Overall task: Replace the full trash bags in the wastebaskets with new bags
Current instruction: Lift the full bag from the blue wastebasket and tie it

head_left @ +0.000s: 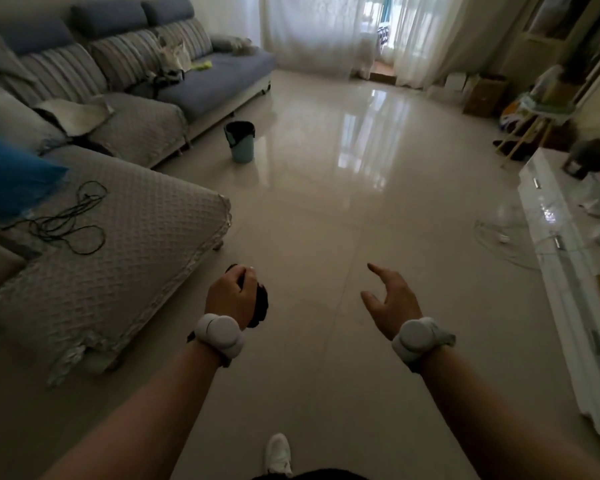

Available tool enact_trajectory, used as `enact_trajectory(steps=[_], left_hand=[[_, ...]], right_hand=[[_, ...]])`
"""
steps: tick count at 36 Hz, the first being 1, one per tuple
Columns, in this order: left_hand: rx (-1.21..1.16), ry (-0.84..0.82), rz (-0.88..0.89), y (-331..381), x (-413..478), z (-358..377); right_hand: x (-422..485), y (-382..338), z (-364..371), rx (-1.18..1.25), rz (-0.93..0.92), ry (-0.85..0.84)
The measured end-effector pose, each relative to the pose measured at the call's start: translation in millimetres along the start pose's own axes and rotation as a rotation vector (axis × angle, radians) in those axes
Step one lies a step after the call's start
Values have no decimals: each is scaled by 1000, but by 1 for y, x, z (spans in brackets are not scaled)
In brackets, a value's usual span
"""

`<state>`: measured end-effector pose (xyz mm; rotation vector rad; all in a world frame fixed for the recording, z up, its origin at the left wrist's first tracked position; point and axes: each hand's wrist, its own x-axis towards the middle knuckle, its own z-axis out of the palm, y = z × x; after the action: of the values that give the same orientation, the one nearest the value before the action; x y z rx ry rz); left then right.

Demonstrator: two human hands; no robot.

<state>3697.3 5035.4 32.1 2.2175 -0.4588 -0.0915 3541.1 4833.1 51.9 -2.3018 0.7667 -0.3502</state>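
A light blue wastebasket stands on the floor by the sofa's front edge, lined with a black trash bag folded over its rim. My left hand is closed around a bunched black bag, low over the floor and well short of the wastebasket. My right hand is held out beside it, fingers spread and holding nothing. Both wrists wear white bands.
A grey L-shaped sofa runs along the left, with a black cable on its near section. A white low cabinet lines the right wall, a fan lying beside it. Glossy tiled floor stretches to the curtains.
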Motion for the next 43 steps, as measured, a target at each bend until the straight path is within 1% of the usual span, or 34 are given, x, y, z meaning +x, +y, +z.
enact_trajectory(steps=[1,4,5,7,8,10,13,14,17,18,19,20,22,23,25,26,27,28,31,38,42,43], left_hand=[[0,-2,25,3,4,1],[3,-11,63,19,70,20],[-13,0,78,21,77,20],[-54,-18,70,32,123,42],[-80,-24,72,34,124,42],[-89,-27,79,48,156,62],[-47,-3,62,67,201,91],[-54,-12,50,66,204,92],[-132,-56,-9,77,256,120],[-129,-40,-19,83,278,133],[-89,-48,-10,84,280,133],[-79,-30,-14,89,299,143],[-86,-8,-41,106,333,162],[-88,-19,-48,105,332,162],[-65,-6,-55,117,367,181],[-29,-2,-36,120,370,180],[-33,29,-43,126,390,189],[-25,35,-33,128,392,190],[-5,68,-51,128,427,204],[30,84,-135,123,522,230],[34,156,-158,120,603,245],[34,166,-148,119,607,246]], right_hand=[[4,-2,-1,-9,-11,4],[67,-2,-4,-4,-11,44],[72,-5,-5,7,-18,53],[113,3,-8,31,16,60],[113,2,-8,32,6,56],[149,14,-8,33,29,44],[204,33,-10,44,53,32],[207,33,-11,50,57,29],[270,54,-18,59,48,20],[299,61,-23,62,34,11],[305,62,-23,47,28,3],[329,65,-30,52,24,-6],[379,73,-45,46,9,-34],[381,73,-46,39,15,-44],[432,78,-55,35,-20,-54],[437,76,-57,28,-39,-48],[467,79,-58,24,-49,-68],[470,78,-59,10,-54,-75],[520,76,-53,21,-78,-125],[636,73,-21,2,-125,-218],[726,66,-4,-18,-161,-243],[730,66,-4,-30,-172,-249]])
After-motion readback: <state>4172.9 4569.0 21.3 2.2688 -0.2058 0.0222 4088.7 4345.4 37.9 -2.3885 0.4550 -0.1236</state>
